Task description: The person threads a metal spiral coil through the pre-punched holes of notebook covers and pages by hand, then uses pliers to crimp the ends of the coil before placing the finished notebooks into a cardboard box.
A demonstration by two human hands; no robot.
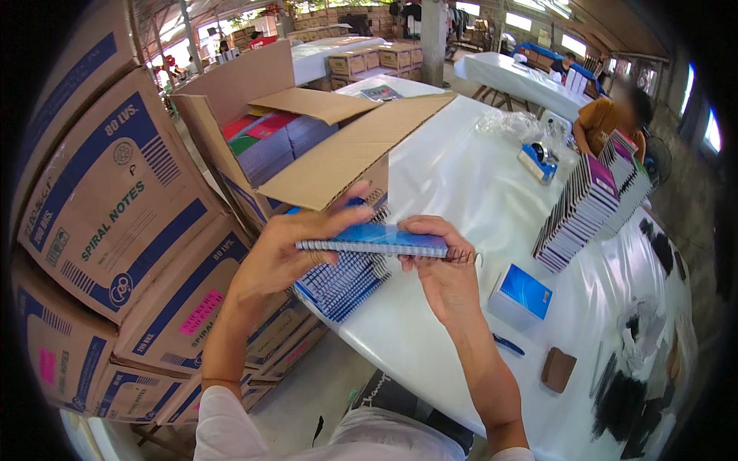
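Observation:
A thin blue spiral notebook [377, 239] is held flat between both hands, its wire binding facing me. My left hand [288, 250] grips its left end with the thumb on top. My right hand [442, 269] holds the right end from below. Just beneath lies a slanted stack of spiral notebooks [342, 283] at the edge of the white table [453, 184].
An open cardboard box [307, 146] of coloured notebooks sits at the table's left. Stacked cartons [115, 223] fill the left side. A long row of notebooks [588, 207], a small blue-topped pack [521, 296], a tape dispenser [536, 161] and a seated person [607, 119] are to the right.

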